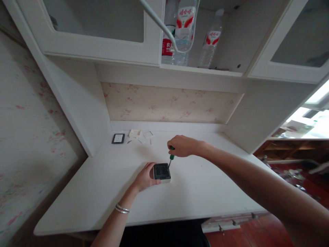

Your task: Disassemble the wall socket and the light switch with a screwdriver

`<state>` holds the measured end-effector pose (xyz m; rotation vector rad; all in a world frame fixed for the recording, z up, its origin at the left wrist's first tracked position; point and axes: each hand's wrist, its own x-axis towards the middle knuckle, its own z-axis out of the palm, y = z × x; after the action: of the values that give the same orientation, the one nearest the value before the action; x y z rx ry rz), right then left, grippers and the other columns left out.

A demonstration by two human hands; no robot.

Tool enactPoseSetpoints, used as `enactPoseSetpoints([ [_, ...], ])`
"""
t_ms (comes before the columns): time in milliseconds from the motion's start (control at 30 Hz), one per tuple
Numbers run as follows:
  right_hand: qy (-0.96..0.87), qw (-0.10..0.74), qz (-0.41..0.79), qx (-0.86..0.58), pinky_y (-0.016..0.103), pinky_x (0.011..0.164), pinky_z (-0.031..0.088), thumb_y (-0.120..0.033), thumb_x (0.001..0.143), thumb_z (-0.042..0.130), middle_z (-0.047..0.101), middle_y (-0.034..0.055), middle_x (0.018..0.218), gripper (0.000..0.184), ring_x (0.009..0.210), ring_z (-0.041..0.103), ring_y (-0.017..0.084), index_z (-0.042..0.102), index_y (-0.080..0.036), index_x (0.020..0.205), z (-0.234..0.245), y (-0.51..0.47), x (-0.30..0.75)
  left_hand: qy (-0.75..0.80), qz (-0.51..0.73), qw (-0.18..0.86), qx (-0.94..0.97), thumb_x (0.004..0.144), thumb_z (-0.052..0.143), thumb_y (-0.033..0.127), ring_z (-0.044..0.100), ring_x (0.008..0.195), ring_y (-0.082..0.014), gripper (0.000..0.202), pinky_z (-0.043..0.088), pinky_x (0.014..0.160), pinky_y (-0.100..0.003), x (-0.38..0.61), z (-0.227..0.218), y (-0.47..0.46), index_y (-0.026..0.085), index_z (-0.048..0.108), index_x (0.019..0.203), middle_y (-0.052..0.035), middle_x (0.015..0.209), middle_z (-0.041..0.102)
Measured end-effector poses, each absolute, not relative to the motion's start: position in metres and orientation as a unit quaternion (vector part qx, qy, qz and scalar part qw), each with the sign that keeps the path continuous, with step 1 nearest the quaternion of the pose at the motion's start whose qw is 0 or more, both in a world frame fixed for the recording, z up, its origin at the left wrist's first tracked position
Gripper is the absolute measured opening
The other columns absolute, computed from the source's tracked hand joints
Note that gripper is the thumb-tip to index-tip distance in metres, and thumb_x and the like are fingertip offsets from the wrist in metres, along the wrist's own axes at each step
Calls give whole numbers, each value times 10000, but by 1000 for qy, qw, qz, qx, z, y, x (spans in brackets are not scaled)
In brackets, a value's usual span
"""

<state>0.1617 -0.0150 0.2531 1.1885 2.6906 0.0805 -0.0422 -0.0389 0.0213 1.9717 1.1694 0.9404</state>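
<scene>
My left hand (145,177) grips a small square box (161,171) with a white side and a dark top, which sits on the white desk. Its thumb lies along the near side and the fingers wrap the left and far side. In my right hand (181,145) is a screwdriver (171,157) with a green handle, the fist closed round it. The shaft slants down, and its tip is at the right part of the box's dark top. The exact spot the tip touches is too small to make out.
At the back left of the desk (205,192) lie a dark-framed socket plate (118,138), a cream-coloured square part (134,133), a clear frame (148,134) and small bits. Overhead is a cabinet with plastic bottles (185,31) and a hanging white cable (160,24). A patterned wall stands left.
</scene>
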Motion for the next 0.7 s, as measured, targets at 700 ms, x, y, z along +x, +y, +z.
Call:
enactPoseSetpoints([
  [700, 928, 59, 27, 368, 272, 714, 417, -314, 830, 467, 704, 101, 918, 284, 849, 639, 224, 698, -161, 895, 235, -15, 136, 435, 366, 332, 753, 534, 816, 323, 497, 1132, -276, 779, 378, 1001, -396, -40, 24, -39, 211, 493, 1234, -89, 1217, 510],
])
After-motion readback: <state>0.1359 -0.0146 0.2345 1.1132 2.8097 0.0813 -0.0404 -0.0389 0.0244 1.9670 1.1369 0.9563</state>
